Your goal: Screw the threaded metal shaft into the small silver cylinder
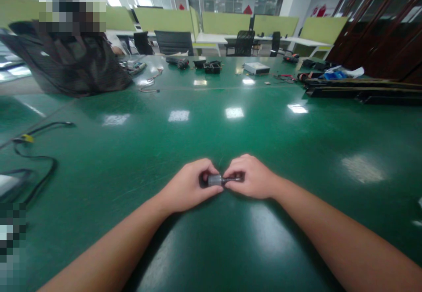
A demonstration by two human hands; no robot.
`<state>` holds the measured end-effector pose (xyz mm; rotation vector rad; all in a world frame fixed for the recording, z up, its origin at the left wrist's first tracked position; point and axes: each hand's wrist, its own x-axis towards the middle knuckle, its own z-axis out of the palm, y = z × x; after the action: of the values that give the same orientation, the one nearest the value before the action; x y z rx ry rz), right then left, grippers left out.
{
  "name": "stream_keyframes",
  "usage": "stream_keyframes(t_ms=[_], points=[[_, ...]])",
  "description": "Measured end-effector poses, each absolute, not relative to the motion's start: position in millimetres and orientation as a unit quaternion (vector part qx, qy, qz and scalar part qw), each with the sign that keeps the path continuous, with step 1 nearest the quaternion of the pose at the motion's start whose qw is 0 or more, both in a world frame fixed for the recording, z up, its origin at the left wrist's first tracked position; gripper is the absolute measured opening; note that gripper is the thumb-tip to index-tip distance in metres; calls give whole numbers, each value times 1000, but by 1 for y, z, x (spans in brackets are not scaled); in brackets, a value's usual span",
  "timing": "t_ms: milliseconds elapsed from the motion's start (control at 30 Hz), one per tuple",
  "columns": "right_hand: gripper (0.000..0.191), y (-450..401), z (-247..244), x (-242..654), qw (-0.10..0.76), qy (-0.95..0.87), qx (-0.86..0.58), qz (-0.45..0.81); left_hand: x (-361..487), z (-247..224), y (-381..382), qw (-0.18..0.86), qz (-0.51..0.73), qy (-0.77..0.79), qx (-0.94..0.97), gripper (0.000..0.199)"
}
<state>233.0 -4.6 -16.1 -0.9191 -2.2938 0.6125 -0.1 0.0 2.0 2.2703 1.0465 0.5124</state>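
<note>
A small cylindrical device point(215, 180), grey with a dark end and a thin dark shaft pointing right, lies level between my hands just above the green table point(211, 138). My left hand point(194, 184) wraps round its thick left part, thumb below and fingers above. At the shaft, my right hand point(252, 178) pinches with thumb and fingertips. The fingertips of both hands nearly meet. Fine detail of the device is too small to make out.
A large dark bag point(79, 63) stands at the back left. Black cables point(52, 164) lie along the left side. Tools, black parts and a silver box point(256, 68) line the far edge. Long black bars point(362, 92) lie at the back right.
</note>
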Motion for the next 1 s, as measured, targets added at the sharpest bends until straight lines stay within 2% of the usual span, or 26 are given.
stream_keyframes(t_ms=[1000], points=[[8, -4, -13, 240, 278, -857, -363, 237, 1, 3, -1, 288, 199, 390, 852, 21]])
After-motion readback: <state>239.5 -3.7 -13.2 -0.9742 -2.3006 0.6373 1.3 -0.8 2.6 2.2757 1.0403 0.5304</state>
